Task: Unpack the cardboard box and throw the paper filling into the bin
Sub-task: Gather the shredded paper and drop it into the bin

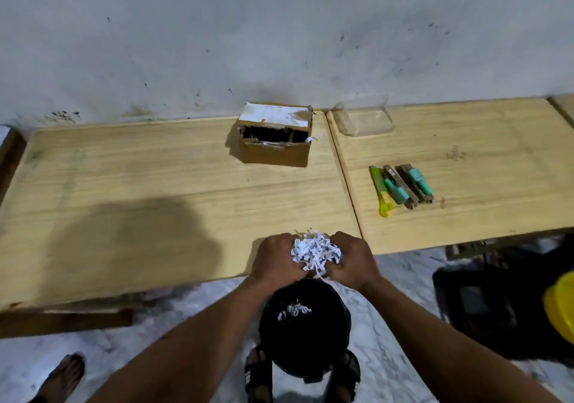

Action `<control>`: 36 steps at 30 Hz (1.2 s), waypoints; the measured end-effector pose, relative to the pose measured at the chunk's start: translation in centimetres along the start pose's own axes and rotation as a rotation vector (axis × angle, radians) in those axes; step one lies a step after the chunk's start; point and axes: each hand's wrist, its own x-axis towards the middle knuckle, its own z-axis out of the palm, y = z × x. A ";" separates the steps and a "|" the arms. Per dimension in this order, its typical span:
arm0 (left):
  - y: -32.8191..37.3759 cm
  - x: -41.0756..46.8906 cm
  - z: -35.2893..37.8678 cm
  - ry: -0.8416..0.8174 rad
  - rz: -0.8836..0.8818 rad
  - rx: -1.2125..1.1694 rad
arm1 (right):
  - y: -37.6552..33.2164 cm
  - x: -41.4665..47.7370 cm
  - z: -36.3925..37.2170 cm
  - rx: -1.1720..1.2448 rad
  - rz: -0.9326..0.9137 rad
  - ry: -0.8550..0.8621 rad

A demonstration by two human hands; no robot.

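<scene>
Paper filling (pixel 316 253), shredded white strips, one loose wad: held at the near table edge, just above the black bin (pixel 304 325), which already has a few strips in it. Left hand (pixel 275 258) curled against its left side, right hand (pixel 351 259) pressed to its right, cupping it between them. Likely very light, soft and crushable, apt to shed (best squeezed from both sides). Cardboard box (pixel 275 137) stands open, well behind.
</scene>
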 end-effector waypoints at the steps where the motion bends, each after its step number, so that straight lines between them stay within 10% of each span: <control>1: 0.3 -1.4 0.6 -0.052 -0.030 0.007 | -0.3 -1.7 -0.1 -0.002 0.018 0.005; 21: -2.2 -7.5 16.7 -0.400 -0.639 -0.273 | 5.3 -12.7 8.7 0.067 0.893 -0.479; 36: -4.4 -6.1 19.8 -0.521 -0.772 -0.474 | 8.1 -11.9 12.5 0.214 0.965 -0.579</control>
